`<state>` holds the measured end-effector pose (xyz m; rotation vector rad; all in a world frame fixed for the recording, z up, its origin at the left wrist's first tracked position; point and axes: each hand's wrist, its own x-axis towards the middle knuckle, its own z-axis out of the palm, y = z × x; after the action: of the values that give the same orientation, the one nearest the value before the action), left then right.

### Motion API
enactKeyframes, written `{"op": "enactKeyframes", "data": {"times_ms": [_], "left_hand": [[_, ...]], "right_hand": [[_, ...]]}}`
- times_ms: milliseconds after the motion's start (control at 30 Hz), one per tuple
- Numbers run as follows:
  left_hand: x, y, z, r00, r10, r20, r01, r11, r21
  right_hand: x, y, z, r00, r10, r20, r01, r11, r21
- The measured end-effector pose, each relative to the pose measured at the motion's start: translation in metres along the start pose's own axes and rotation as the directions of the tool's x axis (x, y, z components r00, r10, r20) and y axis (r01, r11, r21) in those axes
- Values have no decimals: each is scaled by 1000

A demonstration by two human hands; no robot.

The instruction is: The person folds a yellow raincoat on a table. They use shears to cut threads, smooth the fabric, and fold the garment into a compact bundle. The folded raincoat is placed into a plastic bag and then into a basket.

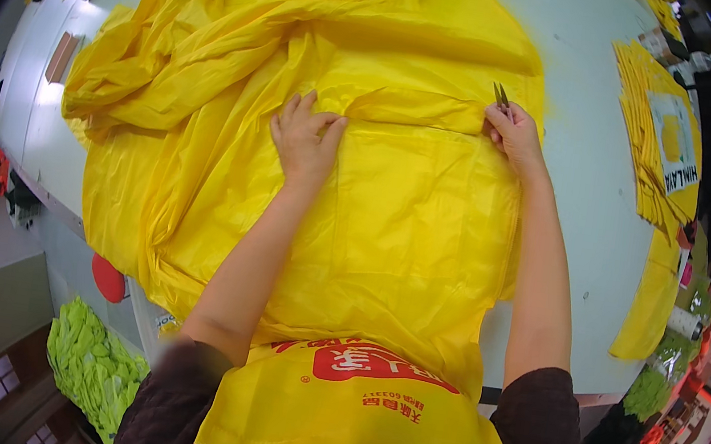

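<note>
A large piece of thin yellow fabric (pixel 412 202) lies spread before me, with a rectangular stitched panel like a pocket in its middle. Along the panel's upper edge the cloth gapes in a raised fold (pixel 415 109). My left hand (pixel 305 139) pinches the left end of that edge between thumb and index finger, the other fingers lifted. At the right end, my right hand (pixel 514 140) is closed around small thread snips (pixel 501 96), whose blades point up and away. Its fingertips also meet the fabric's edge; how firmly they grip it is hidden.
Bunched yellow fabric (pixel 174 99) heaps up at the left on the pale table (pixel 573 206). A stack of folded yellow cloth pieces (pixel 654 136) lies at the right edge. Light green fabric (pixel 93 363) is piled below the table at lower left. I wear a yellow apron (pixel 346 427).
</note>
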<state>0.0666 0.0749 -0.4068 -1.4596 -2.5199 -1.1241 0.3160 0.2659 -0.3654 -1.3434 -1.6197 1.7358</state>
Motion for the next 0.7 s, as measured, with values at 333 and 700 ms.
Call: {"op": "enactKeyframes", "data": {"times_ms": [333,700], "left_hand": [[-1,0,-2,1000,3,-16,-3,1000,-22],[-9,6,-20,960,228,163,-228,973,-22]], "right_hand": [[-25,35,2,959,-277,-65,250,929,-274],[-100,40,1,913,-311,263,393,840,-373]]}}
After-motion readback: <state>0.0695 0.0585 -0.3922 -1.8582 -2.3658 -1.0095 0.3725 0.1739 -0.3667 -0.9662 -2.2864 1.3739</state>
